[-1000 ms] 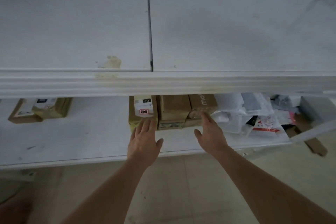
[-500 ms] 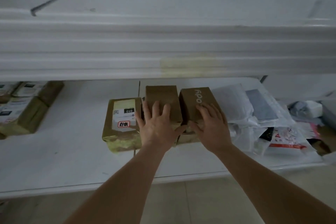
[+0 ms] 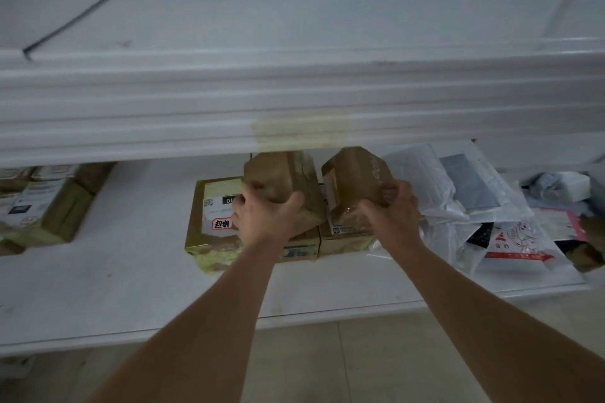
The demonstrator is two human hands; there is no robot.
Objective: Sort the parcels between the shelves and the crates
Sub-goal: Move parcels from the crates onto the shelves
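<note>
On the lower white shelf [image 3: 131,285], my left hand [image 3: 262,219] grips a plain brown cardboard box [image 3: 281,180], tilted up off the boxes under it. My right hand [image 3: 391,213] grips a second brown box with printed lettering [image 3: 357,173], also tilted up. Beneath them lie more small boxes [image 3: 343,240]. A flat parcel wrapped in yellow tape with a white label [image 3: 212,216] lies just left of my left hand.
The upper shelf's thick white edge [image 3: 294,101] hangs low over the parcels. Taped boxes [image 3: 42,206] sit at the far left of the lower shelf. White and printed plastic mailer bags [image 3: 484,206] are piled to the right. A tiled floor [image 3: 327,363] shows below.
Both hands went from lying flat on the two brown boxes to gripping them, and the boxes have been lifted and tilted up off the stack. The camera has moved closer.
</note>
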